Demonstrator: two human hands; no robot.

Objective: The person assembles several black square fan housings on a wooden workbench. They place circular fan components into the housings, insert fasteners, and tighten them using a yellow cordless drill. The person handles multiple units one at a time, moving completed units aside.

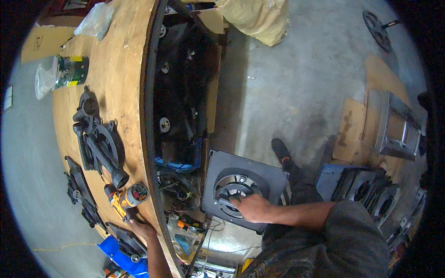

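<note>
My left hand [143, 229] is at the wooden bench's edge, its fingers closed against the rear end of a yellow and black cordless drill [119, 204]. The drill's round battery base [137, 193] faces up. Off the bench's right side, my right hand [252, 208] grips a black piece in the middle of a square dark panel [273, 177] with a round ringed opening. The panel is held up at a tilt in front of my legs; my fingertips are partly hidden in the opening. Beyond the drill lie black moulded parts [107, 144] on the bench.
The wooden bench [123, 55] carries a dark green tub [71, 72] and a plastic bag [96, 21]. Black panels [183, 78] with metal discs fill a space beside it. Stacked panels [366, 187] and a metal frame [398, 129] stand on the right; a yellowish sack [257, 18] lies ahead.
</note>
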